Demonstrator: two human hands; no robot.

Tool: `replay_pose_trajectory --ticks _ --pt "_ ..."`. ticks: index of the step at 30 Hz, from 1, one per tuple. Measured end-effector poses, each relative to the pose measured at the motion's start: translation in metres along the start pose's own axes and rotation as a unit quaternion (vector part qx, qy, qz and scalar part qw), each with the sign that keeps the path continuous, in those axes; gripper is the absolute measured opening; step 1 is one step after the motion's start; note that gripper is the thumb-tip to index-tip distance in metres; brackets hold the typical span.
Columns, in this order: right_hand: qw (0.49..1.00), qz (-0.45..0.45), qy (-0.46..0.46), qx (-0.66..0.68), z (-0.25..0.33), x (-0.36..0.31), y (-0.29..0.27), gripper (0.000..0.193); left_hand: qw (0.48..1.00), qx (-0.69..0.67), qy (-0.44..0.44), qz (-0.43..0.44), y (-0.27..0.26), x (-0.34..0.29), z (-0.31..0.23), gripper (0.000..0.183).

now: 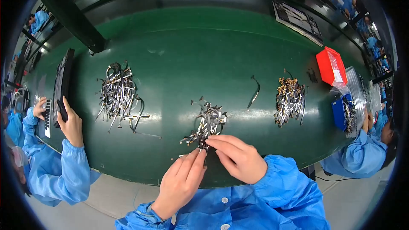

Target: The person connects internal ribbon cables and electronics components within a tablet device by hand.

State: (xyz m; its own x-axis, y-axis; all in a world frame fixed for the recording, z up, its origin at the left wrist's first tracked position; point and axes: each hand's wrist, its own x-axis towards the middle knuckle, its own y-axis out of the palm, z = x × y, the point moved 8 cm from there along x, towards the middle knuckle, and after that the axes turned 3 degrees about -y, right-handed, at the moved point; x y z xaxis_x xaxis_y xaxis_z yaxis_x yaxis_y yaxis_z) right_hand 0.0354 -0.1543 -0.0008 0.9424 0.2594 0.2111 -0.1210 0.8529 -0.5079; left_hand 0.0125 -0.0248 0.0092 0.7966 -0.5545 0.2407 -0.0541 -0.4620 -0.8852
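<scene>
Both my hands meet at the near edge of a pile of short cables (211, 119), black and silver with small connector ends. My left hand (182, 178) has its fingers pressed together at the pile's lower side, closed on a small dark-ended cable. My right hand (238, 157) pinches at the same spot with thumb and forefinger; what sits between the tips is mostly hidden. Another heap of cables (118, 93) lies to the left. To the right is a heap with gold-coloured ends (290, 100), and a single cable (254, 93) lies apart from it.
The green table (187, 55) bears a red bin (330, 66), a blue bin (339, 113) of cables and a flat framed panel (298, 22). A dark post (74, 17) rises at the left. Co-workers in blue sit at both sides, one holding a black device (63, 85).
</scene>
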Motion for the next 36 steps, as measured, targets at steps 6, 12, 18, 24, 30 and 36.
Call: replay_pose_trajectory --ticks 6,12,18,24,30,36 --pt "0.996 -0.014 -0.050 -0.073 -0.002 0.013 -0.038 0.028 0.995 0.091 -0.031 -0.003 -0.014 0.006 0.005 0.052" --pt "0.953 -0.101 -0.082 -0.272 -0.018 0.044 -0.121 0.023 0.980 0.083 0.137 0.117 0.023 0.041 0.003 0.059" --pt "0.890 0.125 -0.230 -0.374 -0.046 0.068 -0.098 0.021 0.981 0.117 0.093 0.125 0.024 0.070 0.045 0.063" --pt "0.847 0.145 -0.277 -0.429 -0.064 0.055 -0.095 0.015 0.987 0.145 0.031 0.064 0.006 0.096 0.093 0.058" --pt "0.964 0.010 -0.202 -0.170 -0.044 0.100 -0.172 0.010 0.962 -0.213 -0.083 0.152 -0.029 0.110 0.052 0.044" --pt "0.933 -0.217 0.233 0.171 -0.155 0.146 -0.417 0.021 0.881 -0.437 -0.120 0.139 -0.014 0.243 -0.017 0.031"
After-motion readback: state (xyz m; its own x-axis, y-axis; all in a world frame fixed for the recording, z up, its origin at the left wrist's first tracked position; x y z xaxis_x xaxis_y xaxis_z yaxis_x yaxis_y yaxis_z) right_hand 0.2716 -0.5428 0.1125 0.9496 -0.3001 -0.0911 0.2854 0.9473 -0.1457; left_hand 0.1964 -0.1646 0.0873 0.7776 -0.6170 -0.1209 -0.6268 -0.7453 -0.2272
